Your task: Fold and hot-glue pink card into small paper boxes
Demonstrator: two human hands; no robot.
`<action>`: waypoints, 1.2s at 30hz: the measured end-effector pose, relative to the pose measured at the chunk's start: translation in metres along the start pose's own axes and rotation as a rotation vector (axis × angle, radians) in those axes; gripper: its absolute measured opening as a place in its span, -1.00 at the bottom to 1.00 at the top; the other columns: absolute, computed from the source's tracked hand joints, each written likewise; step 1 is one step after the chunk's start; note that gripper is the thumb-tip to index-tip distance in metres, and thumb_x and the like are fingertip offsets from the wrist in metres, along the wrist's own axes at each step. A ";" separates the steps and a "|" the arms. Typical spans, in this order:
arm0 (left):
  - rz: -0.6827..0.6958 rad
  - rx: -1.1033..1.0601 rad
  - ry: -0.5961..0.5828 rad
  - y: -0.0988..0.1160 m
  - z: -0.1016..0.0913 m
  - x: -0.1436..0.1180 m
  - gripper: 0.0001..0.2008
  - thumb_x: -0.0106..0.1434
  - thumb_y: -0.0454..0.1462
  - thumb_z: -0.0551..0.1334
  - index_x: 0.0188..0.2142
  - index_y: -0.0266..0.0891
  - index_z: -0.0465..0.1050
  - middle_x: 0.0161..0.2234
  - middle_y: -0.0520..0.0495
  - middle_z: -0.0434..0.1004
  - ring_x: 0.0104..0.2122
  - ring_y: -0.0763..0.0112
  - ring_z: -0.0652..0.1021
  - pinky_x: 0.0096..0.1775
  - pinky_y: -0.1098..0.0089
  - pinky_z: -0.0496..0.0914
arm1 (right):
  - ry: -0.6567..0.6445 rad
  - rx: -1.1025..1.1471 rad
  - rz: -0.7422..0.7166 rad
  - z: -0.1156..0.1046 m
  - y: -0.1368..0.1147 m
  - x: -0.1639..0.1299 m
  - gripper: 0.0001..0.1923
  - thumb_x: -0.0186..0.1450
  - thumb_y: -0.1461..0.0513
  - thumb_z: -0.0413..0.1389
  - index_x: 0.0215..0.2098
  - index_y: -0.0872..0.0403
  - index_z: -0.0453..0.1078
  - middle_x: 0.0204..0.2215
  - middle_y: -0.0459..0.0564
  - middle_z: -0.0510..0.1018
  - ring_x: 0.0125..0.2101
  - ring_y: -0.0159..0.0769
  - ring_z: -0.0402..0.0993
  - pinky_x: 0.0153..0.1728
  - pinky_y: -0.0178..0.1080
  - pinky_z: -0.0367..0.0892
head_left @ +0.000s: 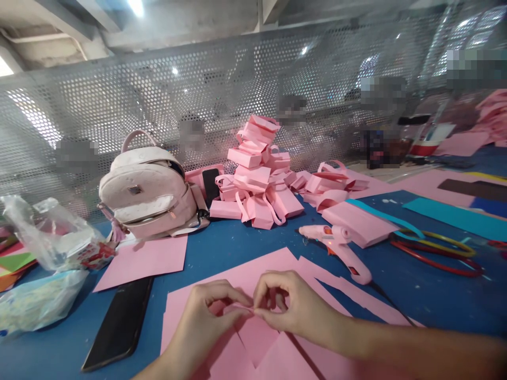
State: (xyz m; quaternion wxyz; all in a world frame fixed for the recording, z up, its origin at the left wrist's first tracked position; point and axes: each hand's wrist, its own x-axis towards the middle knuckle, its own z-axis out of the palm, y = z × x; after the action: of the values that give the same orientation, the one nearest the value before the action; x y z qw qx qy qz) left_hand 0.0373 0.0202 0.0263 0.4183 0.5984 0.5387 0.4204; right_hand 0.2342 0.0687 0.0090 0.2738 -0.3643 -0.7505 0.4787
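**Bright overhead light, soft at the edges**

Ceiling lamps (137, 6) at the far top burn white and blown out, and daylight glares through the perforated screen (222, 89) at far left. The blue counter (237, 243) is evenly lit, with only soft shadows under the pink paper. Wide-lens bending curves the screen and stretches the corners. Several patches behind the screen are pixelated; the near forearms look slightly smeared.

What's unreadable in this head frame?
- Pink paper piece: mostly covered by the left hand and right hand; its shape is unclear.
- Black phone: screen dark, shows nothing.
- Plastic bag: contents blurred, cut by the left edge.
- Beyond the mesh screen: pixelated patches.
- Forearms: cut by the bottom edge.
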 end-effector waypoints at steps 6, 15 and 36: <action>-0.082 -0.072 0.037 0.003 0.002 -0.001 -0.91 0.04 -0.35 0.41 -0.52 -0.11 0.69 -0.46 -0.06 0.68 -0.37 0.24 0.66 -0.32 0.43 0.50 | -0.019 0.027 0.001 0.000 0.000 0.002 -0.96 0.14 0.32 0.24 -0.41 0.08 0.48 -0.48 -0.11 0.54 -0.49 -0.41 0.33 -0.48 -0.36 0.19; -0.049 0.056 -0.059 -0.007 -0.001 0.001 -0.91 0.13 -0.34 0.38 -0.38 -0.15 0.71 -0.30 -0.13 0.70 -0.26 0.17 0.64 -0.25 0.35 0.49 | -0.053 0.015 0.014 -0.002 -0.003 0.002 -0.95 0.19 0.26 0.25 -0.41 0.09 0.54 -0.52 -0.12 0.53 -0.53 -0.43 0.30 -0.49 -0.35 0.17; -0.027 0.027 -0.090 0.007 -0.005 0.000 -0.80 0.16 -0.28 0.23 -0.58 -0.23 0.39 -0.53 0.01 0.48 -0.44 0.38 0.40 -0.35 0.42 0.25 | -0.115 -0.056 -0.007 -0.003 -0.012 0.004 -0.96 0.20 0.29 0.21 -0.43 0.09 0.47 -0.50 -0.13 0.54 -0.50 -0.42 0.30 -0.46 -0.35 0.16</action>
State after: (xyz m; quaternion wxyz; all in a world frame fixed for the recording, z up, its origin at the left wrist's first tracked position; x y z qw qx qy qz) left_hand 0.0347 0.0195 0.0344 0.4395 0.6149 0.5332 0.3800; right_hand 0.2309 0.0700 0.0214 0.2218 -0.3410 -0.7792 0.4768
